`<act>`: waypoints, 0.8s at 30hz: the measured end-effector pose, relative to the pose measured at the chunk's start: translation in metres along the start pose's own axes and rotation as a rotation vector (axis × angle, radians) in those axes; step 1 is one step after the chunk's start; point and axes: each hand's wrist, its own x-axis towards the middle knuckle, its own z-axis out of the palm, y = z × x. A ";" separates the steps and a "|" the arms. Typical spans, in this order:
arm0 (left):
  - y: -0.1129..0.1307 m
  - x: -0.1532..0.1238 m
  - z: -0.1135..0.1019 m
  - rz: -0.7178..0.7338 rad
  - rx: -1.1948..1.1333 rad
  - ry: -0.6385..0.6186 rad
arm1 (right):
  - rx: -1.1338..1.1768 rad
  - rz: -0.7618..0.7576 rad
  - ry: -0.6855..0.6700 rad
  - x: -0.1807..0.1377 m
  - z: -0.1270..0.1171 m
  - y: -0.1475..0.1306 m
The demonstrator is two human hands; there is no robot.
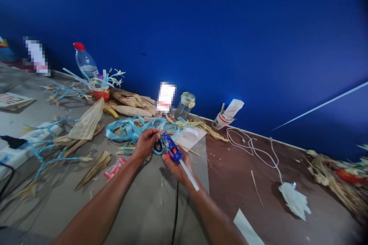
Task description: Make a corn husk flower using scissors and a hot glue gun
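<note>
My right hand (181,162) is closed around a blue hot glue gun (171,146). A long whitish glue stick (189,176) sticks out of its back end, toward my forearm. Close to the gun's nozzle, my left hand (147,143) is in a pinch; something small and pale shows at the fingertips, too small to name. Just below those fingers is a dark ring-shaped thing (158,146). Light blue ribbon (126,128) lies in loose loops behind my left hand. A white card (188,138) lies behind the gun with a roll of clear tape on it.
Dried corn husks (132,101) spread along the blue wall. Blue-wrapped twigs (54,155) and a power strip (17,157) are at left. A bottle (85,61), glass jar (185,105) and paper cup (221,120) stand behind. A white cable (253,145) lies right; a black cord (176,214) runs in front.
</note>
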 end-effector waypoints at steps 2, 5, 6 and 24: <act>0.000 0.001 0.000 0.009 0.000 0.007 | -0.005 -0.005 -0.002 0.000 0.000 0.000; 0.001 0.001 0.000 0.015 -0.006 0.014 | -0.009 -0.017 0.001 0.000 0.000 0.000; 0.001 0.001 0.000 0.012 -0.009 0.015 | -0.008 -0.015 0.006 0.000 0.000 0.000; 0.007 -0.001 0.001 -0.008 -0.060 0.016 | -0.005 -0.024 -0.006 0.000 0.000 0.001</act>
